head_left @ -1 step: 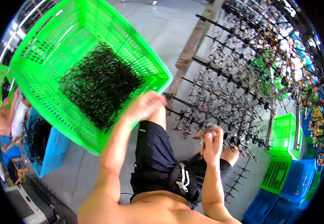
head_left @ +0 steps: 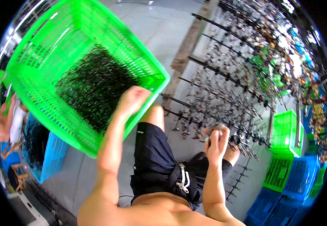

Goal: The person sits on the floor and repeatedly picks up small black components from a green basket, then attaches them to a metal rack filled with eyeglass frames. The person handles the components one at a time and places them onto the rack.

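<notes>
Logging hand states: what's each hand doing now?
Left hand: blurred, over the green basket; grip cannot be told.
Right hand: closed on a small greyish thing, kind unclear.

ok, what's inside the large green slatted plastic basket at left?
A tangled pile of thin, dark, looped pieces lies in the green basket. The left hand hides part of the pile's right edge. Lower layers, and whatever the pile rests on, are covered.
</notes>
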### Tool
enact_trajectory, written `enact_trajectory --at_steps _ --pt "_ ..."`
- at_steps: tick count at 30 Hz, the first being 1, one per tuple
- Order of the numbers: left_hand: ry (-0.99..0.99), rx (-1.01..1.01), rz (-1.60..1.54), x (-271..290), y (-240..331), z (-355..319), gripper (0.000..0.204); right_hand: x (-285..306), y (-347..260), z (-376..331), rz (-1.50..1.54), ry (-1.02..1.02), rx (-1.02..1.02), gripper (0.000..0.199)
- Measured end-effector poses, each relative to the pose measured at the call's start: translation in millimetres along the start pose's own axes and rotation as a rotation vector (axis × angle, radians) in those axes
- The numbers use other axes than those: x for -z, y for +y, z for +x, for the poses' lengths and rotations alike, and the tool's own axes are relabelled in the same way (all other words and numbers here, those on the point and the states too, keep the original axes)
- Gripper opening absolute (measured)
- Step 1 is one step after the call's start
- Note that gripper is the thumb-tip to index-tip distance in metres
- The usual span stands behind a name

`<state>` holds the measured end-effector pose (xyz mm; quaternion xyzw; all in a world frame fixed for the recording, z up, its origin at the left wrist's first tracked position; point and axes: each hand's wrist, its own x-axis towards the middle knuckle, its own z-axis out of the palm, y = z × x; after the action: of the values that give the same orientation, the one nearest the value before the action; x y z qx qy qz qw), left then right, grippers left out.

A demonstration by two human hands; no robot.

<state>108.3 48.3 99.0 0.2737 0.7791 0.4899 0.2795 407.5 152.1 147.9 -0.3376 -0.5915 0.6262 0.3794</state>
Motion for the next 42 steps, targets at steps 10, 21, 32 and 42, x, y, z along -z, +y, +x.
enact_trajectory --at_steps 10,21,32,42 --pt "0.472 0.810 0.348 31.8 -189.1 81.8 0.104 9.0 38.6 53.6 0.134 0.334 0.020 0.010" --pt "0.540 0.680 0.249 47.0 -137.0 59.4 0.058 -7.8 22.3 46.0 0.001 0.454 -0.194 0.013" --pt "0.168 0.216 -0.689 54.6 -53.2 -2.8 0.029 -14.5 56.3 59.1 0.165 0.516 -0.016 0.014" --pt "-0.288 0.114 -0.839 15.3 24.3 -87.3 0.043 -62.6 5.5 4.2 -0.490 -0.067 0.428 0.041"
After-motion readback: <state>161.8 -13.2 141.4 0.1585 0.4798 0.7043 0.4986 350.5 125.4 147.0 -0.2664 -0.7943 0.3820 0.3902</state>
